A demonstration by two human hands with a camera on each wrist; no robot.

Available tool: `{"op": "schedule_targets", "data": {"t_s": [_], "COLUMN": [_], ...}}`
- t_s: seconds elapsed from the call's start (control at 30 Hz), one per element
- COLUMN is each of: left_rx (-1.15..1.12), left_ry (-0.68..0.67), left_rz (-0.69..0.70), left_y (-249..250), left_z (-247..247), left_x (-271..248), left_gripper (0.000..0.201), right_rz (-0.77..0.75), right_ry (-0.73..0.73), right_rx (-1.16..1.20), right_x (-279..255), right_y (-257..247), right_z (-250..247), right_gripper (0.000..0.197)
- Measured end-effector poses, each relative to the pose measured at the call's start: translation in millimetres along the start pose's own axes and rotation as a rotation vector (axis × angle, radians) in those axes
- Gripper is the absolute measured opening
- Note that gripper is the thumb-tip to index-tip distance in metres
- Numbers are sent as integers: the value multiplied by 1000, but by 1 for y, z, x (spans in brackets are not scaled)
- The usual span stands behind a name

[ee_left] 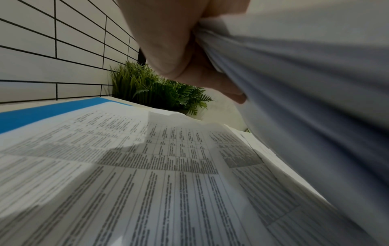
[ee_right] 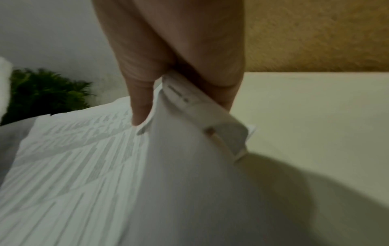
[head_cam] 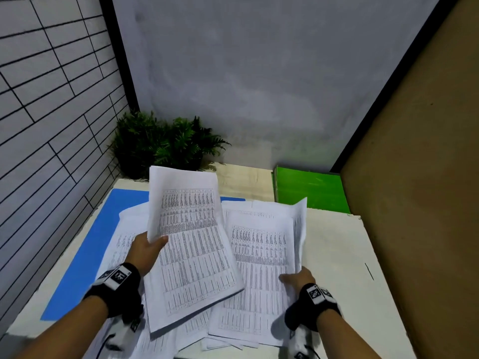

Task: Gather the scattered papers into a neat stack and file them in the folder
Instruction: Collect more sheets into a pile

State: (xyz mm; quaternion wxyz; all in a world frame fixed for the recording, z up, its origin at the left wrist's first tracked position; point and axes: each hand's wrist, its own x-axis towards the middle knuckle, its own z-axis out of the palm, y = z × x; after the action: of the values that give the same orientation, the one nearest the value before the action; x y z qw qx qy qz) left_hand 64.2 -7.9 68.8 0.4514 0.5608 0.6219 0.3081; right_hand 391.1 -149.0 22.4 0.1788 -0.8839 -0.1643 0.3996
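Note:
Printed sheets lie overlapping on the white table (head_cam: 334,244). My left hand (head_cam: 149,248) grips the left edge of a lifted bundle of papers (head_cam: 191,244), thumb on top; the left wrist view shows that hand (ee_left: 189,55) curled round the bundle (ee_left: 305,83) above loose sheets (ee_left: 126,174). My right hand (head_cam: 294,278) pinches the edge of other papers (head_cam: 261,265), whose right side (head_cam: 300,229) curls upward. In the right wrist view its fingers (ee_right: 141,93) clamp the sheet edge (ee_right: 189,103). A green folder (head_cam: 311,189) lies at the back right.
A blue mat (head_cam: 85,255) lies under the sheets at the left. A potted fern (head_cam: 160,143) stands in the back left corner by the tiled wall (head_cam: 51,112). A brown board (head_cam: 420,177) closes off the right side.

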Motion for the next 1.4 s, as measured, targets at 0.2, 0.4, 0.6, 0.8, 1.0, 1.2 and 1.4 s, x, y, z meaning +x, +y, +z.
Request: {"op": "schedule_targets", "data": {"t_s": [0.2, 0.4, 0.6, 0.8, 1.0, 1.2, 1.4], "left_rx": [-6, 12, 3, -42, -54, -135, -228], "left_ry": [-8, -21, -2, 43, 44, 5, -173], "left_rz": [-5, -36, -47, -39, -42, -59, 17], "left_y": [-1, -10, -10, -9, -9, 4, 52], "left_z": [-3, -4, -8, -9, -6, 9, 39], "left_x": [3, 6, 7, 4, 9, 14, 2], "left_gripper": [9, 17, 14, 22, 29, 31, 32], "right_rz": [20, 2, -139, -369, -521, -632, -490], "right_ry": [7, -101, 5, 181, 235, 94, -148], "right_rx": [172, 131, 115, 200, 579, 831, 767], "right_x": [13, 6, 8, 8, -5, -48, -53], "right_y": [16, 11, -10, -21, -38, -55, -68], "right_z": [1, 15, -21, -96, -163, -177, -77], "right_gripper": [69, 72, 54, 35, 21, 40, 46]}}
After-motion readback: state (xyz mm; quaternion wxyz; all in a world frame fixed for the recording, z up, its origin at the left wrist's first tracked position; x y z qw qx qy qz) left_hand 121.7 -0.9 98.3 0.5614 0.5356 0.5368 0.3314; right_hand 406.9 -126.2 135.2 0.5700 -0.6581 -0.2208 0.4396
